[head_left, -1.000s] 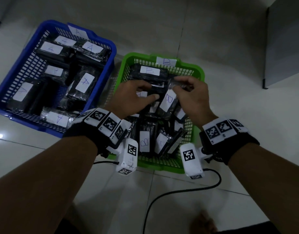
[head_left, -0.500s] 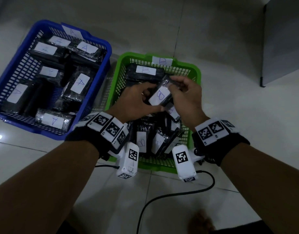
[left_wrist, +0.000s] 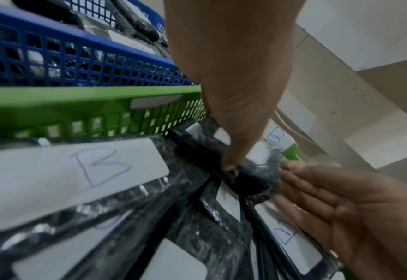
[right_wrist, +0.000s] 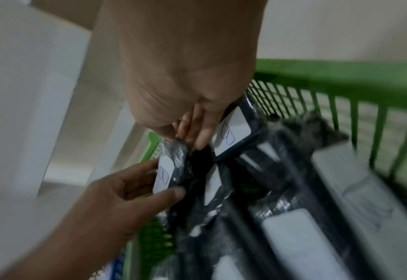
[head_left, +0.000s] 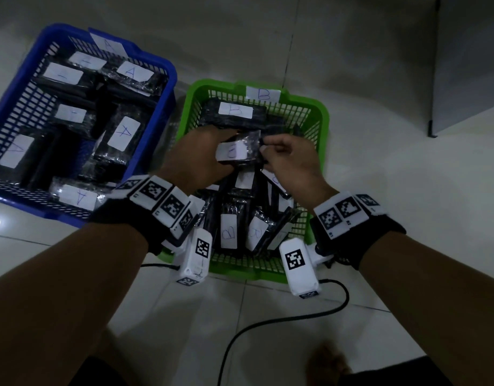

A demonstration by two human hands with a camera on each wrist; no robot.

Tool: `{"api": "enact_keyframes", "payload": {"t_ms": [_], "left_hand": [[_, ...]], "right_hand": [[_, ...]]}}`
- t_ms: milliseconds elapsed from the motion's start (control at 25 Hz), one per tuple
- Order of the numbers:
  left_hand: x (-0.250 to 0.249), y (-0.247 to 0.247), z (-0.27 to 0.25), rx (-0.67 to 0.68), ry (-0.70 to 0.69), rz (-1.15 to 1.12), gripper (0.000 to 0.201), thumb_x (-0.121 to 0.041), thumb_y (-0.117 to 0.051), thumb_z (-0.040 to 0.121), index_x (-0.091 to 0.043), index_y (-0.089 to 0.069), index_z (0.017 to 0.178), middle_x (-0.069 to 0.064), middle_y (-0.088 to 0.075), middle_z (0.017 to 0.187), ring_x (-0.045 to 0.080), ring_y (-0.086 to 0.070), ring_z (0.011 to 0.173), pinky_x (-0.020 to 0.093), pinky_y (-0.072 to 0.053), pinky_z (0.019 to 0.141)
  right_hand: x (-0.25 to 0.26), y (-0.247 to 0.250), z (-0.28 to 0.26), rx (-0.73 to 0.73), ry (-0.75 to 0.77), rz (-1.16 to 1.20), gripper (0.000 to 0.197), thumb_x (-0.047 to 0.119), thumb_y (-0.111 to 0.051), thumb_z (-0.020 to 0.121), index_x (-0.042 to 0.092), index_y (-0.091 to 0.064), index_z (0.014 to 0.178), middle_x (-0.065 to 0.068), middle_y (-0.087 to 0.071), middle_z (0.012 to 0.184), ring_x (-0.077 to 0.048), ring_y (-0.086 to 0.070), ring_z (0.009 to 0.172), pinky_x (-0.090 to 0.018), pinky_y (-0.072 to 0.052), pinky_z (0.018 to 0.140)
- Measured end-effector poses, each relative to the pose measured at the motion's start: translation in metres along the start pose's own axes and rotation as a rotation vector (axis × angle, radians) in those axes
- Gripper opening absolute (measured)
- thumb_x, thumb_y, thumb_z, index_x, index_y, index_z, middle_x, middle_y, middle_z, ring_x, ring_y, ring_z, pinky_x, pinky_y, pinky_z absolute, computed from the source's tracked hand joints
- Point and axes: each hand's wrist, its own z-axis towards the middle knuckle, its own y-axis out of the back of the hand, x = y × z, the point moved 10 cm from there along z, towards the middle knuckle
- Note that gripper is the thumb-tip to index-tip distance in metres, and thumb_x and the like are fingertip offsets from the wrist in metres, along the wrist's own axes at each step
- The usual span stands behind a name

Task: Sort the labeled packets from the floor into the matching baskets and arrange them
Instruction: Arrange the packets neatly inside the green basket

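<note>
A green basket [head_left: 324,118] tagged B [head_left: 264,93] holds several black plastic-wrapped packets with white B labels: some stand on edge at its near end [head_left: 229,232], and one lies flat at the far end [head_left: 234,110]. Over the basket's middle, both hands hold one B packet [head_left: 233,151] crosswise. My left hand [head_left: 204,160] grips its left end with thumb and fingers [right_wrist: 130,191]. My right hand [head_left: 285,160] pinches the wrapping at its right end [right_wrist: 195,140]. The blue basket [head_left: 162,68] on the left holds A-labelled packets [head_left: 123,133].
The baskets sit side by side, almost touching, on a pale tiled floor. A black cable [head_left: 268,321] curls across the floor just in front of the green basket. A grey cabinet [head_left: 468,65] stands at the far right. A bare foot [head_left: 328,363] shows at the bottom edge.
Both hands picked a B packet out of the green basket's pile and raised it. It has turned from tilted lengthwise to lying crosswise between the hands.
</note>
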Motion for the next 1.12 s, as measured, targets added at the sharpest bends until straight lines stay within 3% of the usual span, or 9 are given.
{"api": "enact_keyframes", "payload": {"t_ms": [80, 200, 280, 400, 600, 880, 1000, 1120], "left_hand": [[0.007, 0.001, -0.001, 0.002, 0.024, 0.086, 0.051, -0.010, -0.075, 0.072, -0.013, -0.063, 0.122, 0.013, -0.068, 0.114, 0.030, -0.063, 0.104, 0.037, -0.052, 0.084], [0.011, -0.005, -0.005, 0.009, 0.057, 0.193, 0.058, -0.007, -0.071, 0.072, -0.005, -0.057, 0.128, 0.017, -0.060, 0.126, 0.034, -0.054, 0.117, 0.038, -0.047, 0.091], [0.013, -0.012, -0.007, 0.013, 0.099, 0.248, 0.067, -0.009, -0.070, 0.074, -0.003, -0.049, 0.137, 0.019, -0.051, 0.137, 0.037, -0.045, 0.127, 0.042, -0.042, 0.100], [0.013, -0.014, -0.009, 0.000, 0.114, 0.187, 0.072, -0.002, -0.066, 0.077, -0.003, -0.041, 0.144, 0.019, -0.044, 0.145, 0.037, -0.039, 0.134, 0.042, -0.036, 0.109], [0.020, -0.016, -0.013, 0.012, 0.113, 0.061, 0.070, 0.008, -0.062, 0.076, -0.007, -0.047, 0.142, 0.014, -0.045, 0.147, 0.031, -0.040, 0.136, 0.032, -0.032, 0.112], [0.019, -0.009, -0.011, -0.054, 0.135, 0.076, 0.062, 0.008, -0.059, 0.079, -0.004, -0.049, 0.139, 0.016, -0.046, 0.146, 0.031, -0.040, 0.136, 0.033, -0.032, 0.111], [0.019, -0.005, -0.011, -0.061, 0.117, 0.011, 0.065, 0.009, -0.065, 0.074, -0.002, -0.051, 0.137, 0.019, -0.050, 0.141, 0.033, -0.044, 0.132, 0.029, -0.033, 0.107], [0.020, -0.004, -0.012, -0.071, 0.100, -0.012, 0.067, -0.003, -0.072, 0.075, -0.004, -0.050, 0.139, 0.017, -0.048, 0.143, 0.030, -0.042, 0.135, 0.024, -0.027, 0.108]], "right_hand": [[0.010, 0.003, 0.000, 0.004, 0.143, -0.289, 0.021, 0.014, -0.066, 0.088, 0.010, -0.070, 0.109, -0.002, -0.069, 0.099, -0.010, -0.063, 0.086, -0.022, -0.054, 0.083], [0.017, -0.002, -0.005, 0.046, 0.302, -0.610, 0.028, 0.016, -0.065, 0.087, 0.010, -0.068, 0.114, -0.008, -0.062, 0.113, -0.019, -0.058, 0.103, -0.033, -0.050, 0.093], [0.012, -0.003, -0.006, 0.062, 0.310, -0.776, 0.034, 0.020, -0.067, 0.084, 0.011, -0.066, 0.117, -0.009, -0.057, 0.118, -0.024, -0.054, 0.111, -0.039, -0.048, 0.095], [0.002, -0.006, -0.005, 0.103, 0.276, -0.860, 0.044, 0.025, -0.070, 0.081, 0.013, -0.063, 0.123, -0.010, -0.054, 0.122, -0.028, -0.051, 0.115, -0.043, -0.048, 0.095], [-0.002, -0.010, -0.011, 0.146, 0.285, -0.945, 0.056, 0.037, -0.078, 0.074, 0.013, -0.063, 0.122, -0.009, -0.053, 0.124, -0.028, -0.047, 0.118, -0.041, -0.044, 0.098], [-0.008, -0.013, -0.011, 0.163, 0.229, -0.817, 0.059, 0.026, -0.073, 0.075, 0.013, -0.057, 0.130, -0.008, -0.055, 0.127, -0.028, -0.045, 0.123, -0.039, -0.046, 0.099], [0.000, -0.005, -0.013, 0.078, 0.243, -0.651, 0.049, 0.030, -0.070, 0.072, 0.017, -0.064, 0.119, -0.003, -0.065, 0.110, -0.024, -0.059, 0.105, -0.035, -0.052, 0.088], [0.017, 0.008, -0.017, -0.023, 0.169, -0.334, 0.027, 0.027, -0.069, 0.077, 0.026, -0.070, 0.104, 0.011, -0.069, 0.089, -0.007, -0.066, 0.082, -0.026, -0.056, 0.076]]}}
